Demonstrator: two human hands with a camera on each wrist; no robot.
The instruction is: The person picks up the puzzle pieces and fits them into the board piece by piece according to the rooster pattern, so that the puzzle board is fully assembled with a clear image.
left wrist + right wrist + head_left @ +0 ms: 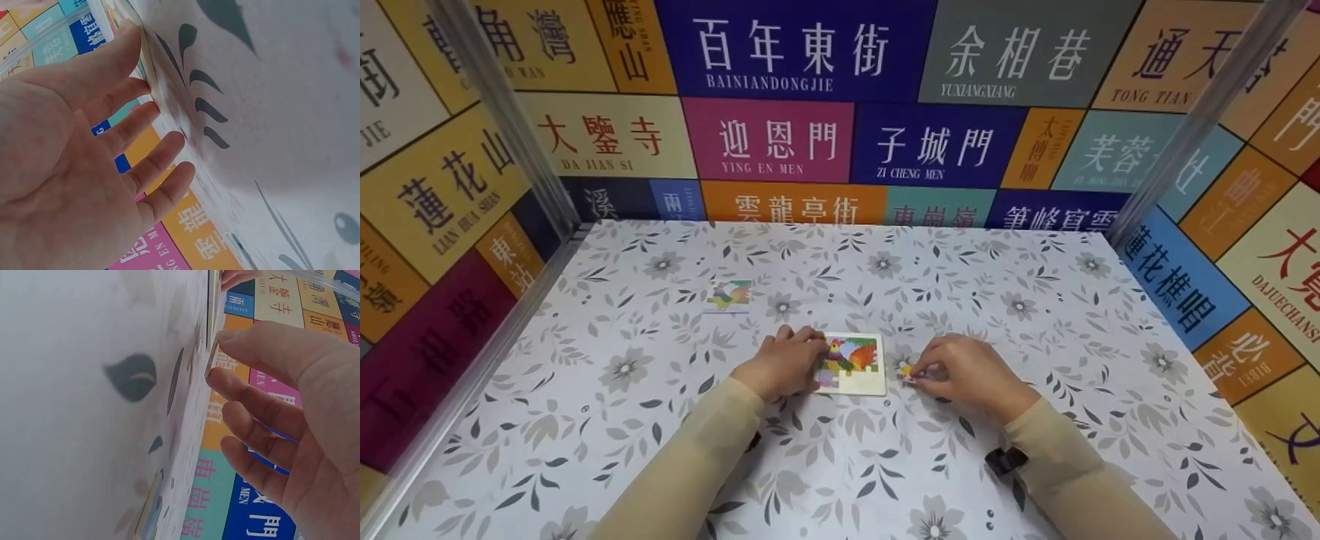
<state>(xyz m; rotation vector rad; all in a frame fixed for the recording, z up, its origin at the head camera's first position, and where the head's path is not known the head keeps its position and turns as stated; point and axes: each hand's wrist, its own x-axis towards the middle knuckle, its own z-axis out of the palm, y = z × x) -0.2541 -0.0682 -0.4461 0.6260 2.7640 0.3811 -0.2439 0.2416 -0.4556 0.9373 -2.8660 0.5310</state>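
Floral tablecloth (660, 420), sign-covered walls (780, 135)

Both forearms wear long, close-fitting beige sleeves (690, 457) of a thin, smooth fabric that end at the wrists. A black strap (1006, 460) shows under the right forearm, and a smaller dark bit shows under the left. The left hand (781, 364) and right hand (969, 373) are bare, without rings or gloves.
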